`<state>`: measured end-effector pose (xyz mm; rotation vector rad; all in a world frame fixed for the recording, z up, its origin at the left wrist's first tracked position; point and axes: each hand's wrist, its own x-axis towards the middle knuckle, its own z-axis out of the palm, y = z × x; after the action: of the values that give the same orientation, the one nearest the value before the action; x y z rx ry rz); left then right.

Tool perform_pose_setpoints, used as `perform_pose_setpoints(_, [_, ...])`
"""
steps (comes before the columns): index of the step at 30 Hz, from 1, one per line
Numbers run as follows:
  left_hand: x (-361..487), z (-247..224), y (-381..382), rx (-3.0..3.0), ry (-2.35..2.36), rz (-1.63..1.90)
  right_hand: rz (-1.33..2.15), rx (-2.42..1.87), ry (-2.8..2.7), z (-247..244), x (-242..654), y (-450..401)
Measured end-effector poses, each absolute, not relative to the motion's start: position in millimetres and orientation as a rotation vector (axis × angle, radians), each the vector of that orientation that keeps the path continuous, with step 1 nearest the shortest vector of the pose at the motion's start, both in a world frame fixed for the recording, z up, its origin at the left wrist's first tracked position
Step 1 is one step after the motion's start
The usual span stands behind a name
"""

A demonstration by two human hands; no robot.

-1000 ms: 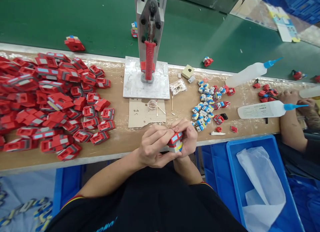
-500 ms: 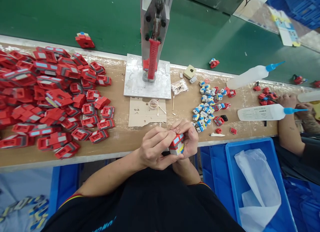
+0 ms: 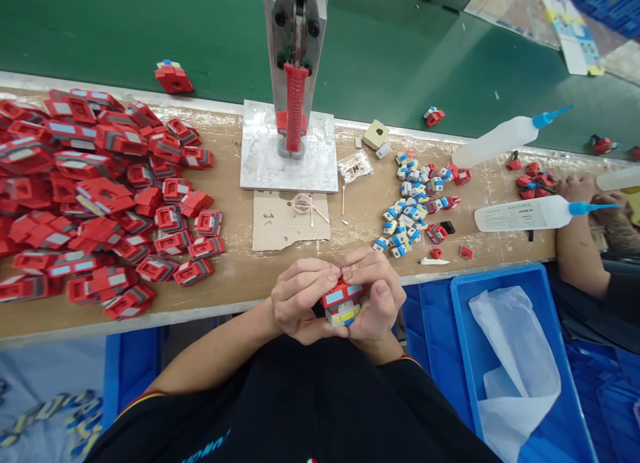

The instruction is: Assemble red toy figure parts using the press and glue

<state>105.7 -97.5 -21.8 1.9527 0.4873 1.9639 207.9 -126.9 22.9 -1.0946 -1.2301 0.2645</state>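
Observation:
A small red toy vehicle piece (image 3: pixel 342 302) with pale blue windows and a grey, yellow and blue lower end is held at the table's front edge. My left hand (image 3: pixel 304 300) grips it from one side, my right hand (image 3: pixel 375 296) from the other. Both sets of fingertips meet on its red top, and the thumbs press low on its sides. Fingers cover much of the piece. Beyond the hands lies a stained cardboard sheet (image 3: pixel 287 235) bearing a small round dish (image 3: pixel 303 204) and cotton swabs (image 3: pixel 319 214).
A hand press (image 3: pixel 296 110) stands on a metal plate (image 3: pixel 250 176). Red toy shells (image 3: pixel 107 190) are heaped at left; small white-and-blue parts (image 3: pixel 403 223) lie at right. Two squeeze bottles (image 3: pixel 525 214) lie near a co-worker's arm (image 3: pixel 583 256). A blue bin (image 3: pixel 463 343) sits below.
The toy piece has turned in my fingers, so its windowed end now faces me more. My right fingers have shifted across its top. The camera view has moved slightly.

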Motion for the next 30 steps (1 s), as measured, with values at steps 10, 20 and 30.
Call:
perform_pose_setpoints(10, [91,11,-100,2.177,0.658,1.631,0.553,-1.014,-1.094,15,209,-118])
perform_pose_setpoints(20, [100,3,-105,1.977,0.611,1.544,0.382,-1.003,-1.007,0,197,-113])
perform_pose_setpoints(30, [78,-6,-93,1.558,0.369,1.449,0.336,-1.016,-1.579,12,231,-120])
